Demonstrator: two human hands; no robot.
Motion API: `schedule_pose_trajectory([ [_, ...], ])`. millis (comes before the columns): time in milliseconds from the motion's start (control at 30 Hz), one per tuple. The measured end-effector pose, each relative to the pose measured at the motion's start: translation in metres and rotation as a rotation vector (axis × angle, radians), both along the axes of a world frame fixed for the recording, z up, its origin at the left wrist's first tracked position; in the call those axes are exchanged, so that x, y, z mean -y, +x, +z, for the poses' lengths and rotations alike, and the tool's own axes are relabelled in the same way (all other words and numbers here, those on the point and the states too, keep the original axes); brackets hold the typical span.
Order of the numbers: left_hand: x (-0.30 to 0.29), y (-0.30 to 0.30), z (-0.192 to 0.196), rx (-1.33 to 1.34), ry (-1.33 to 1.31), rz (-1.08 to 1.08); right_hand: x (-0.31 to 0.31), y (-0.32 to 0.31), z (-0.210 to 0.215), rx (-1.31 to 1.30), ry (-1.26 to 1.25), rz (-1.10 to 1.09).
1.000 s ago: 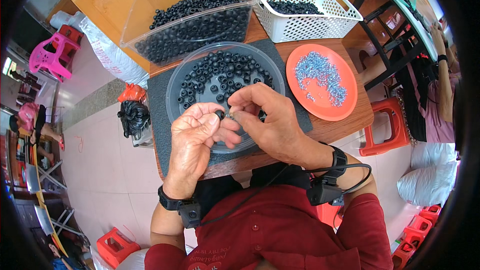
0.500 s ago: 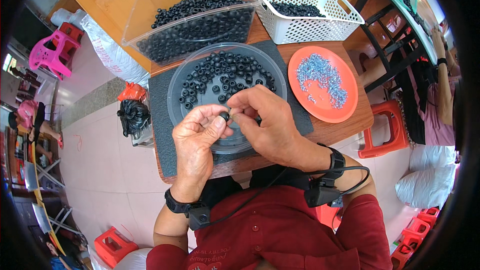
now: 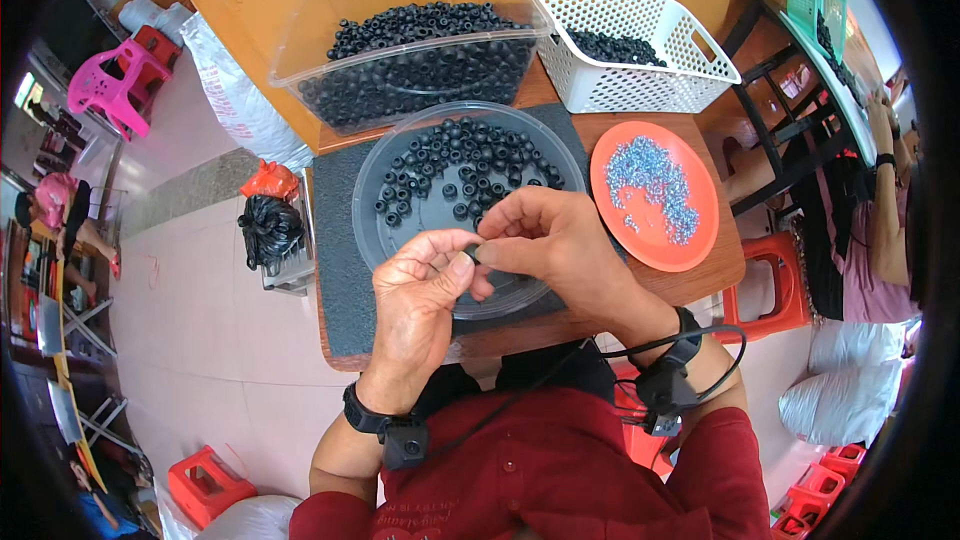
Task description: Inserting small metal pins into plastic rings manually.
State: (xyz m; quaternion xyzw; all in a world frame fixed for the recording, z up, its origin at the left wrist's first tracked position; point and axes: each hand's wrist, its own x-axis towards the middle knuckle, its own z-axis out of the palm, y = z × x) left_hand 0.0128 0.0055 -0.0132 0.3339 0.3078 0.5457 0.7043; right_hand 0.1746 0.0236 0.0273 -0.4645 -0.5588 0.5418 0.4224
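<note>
My left hand (image 3: 418, 308) and my right hand (image 3: 552, 245) meet above the near rim of a round clear bowl (image 3: 400, 145) that holds several small black rings. Between the fingertips of both hands is pinched one small black ring (image 3: 471, 254). To the right of the bowl an orange plate (image 3: 700, 240) carries a heap of tiny silvery-blue parts (image 3: 650, 185). The bowl rests on a dark grey mat (image 3: 338, 280) on a small wooden table.
Behind the bowl stand a big clear tub (image 3: 300, 45) full of black rings and a white lattice basket (image 3: 660, 80) with more. Left of the table lie black and orange bags (image 3: 268, 225). A red stool (image 3: 765, 285) and another person (image 3: 880, 230) are at the right.
Both hands have stayed together over the bowl, shifting slightly; the fingers have worked the small black ring between them.
</note>
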Motion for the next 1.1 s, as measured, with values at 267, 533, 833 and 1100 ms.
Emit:
schedule_pose_trajectory([
  [267, 0.001, -0.002, -0.001, 0.070, -0.017, 0.024, 0.003, -0.011, 0.002, 0.105, 0.136, -0.005],
  [533, 0.008, -0.020, 0.009, 0.029, 0.013, 0.219, -0.038, -0.024, -0.016, 0.211, 0.215, 0.050],
  [833, 0.007, -0.037, 0.009, 0.011, 0.050, 0.311, -0.084, -0.055, -0.065, 0.926, 0.889, 0.071],
  [1100, 0.004, -0.038, 0.005, 0.061, 0.039, 0.308, -0.083, -0.056, -0.061, 0.986, 0.964, 0.163],
])
